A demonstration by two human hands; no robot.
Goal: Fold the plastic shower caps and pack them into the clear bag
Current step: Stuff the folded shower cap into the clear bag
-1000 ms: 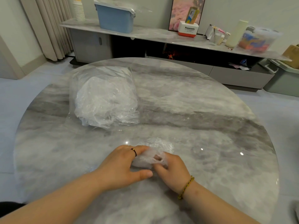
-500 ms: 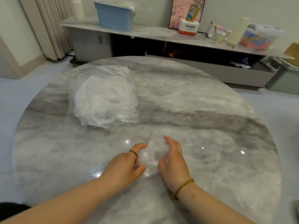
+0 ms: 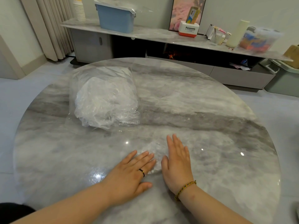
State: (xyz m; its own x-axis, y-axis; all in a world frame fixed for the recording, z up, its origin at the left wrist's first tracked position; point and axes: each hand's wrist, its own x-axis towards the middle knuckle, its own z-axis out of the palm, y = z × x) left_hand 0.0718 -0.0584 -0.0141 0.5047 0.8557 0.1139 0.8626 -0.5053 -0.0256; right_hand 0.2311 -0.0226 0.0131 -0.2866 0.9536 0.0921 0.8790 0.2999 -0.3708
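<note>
I see left hand (image 3: 129,172) and right hand (image 3: 177,164) flat, fingers straight, pressing the cap (image 3: 156,151). The bag (image 3: 105,99) and the table (image 3: 252,122) rim lie well apart from them.

Stuffed clear bag (image 3: 105,97) sits far-left on worktop (image 3: 218,126), the one bulky obstacle. Bare strip btw. bag & flat shower cap (image 3: 156,151): room to pass. Right half of worktop open. Left grip (image 3: 129,173) & right grip (image 3: 177,162) lie flat on cap, narrow gap btw. them.

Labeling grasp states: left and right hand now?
Left hand: open, fingers flat on the shower cap.
Right hand: open, flat at the cap's right side.
</note>
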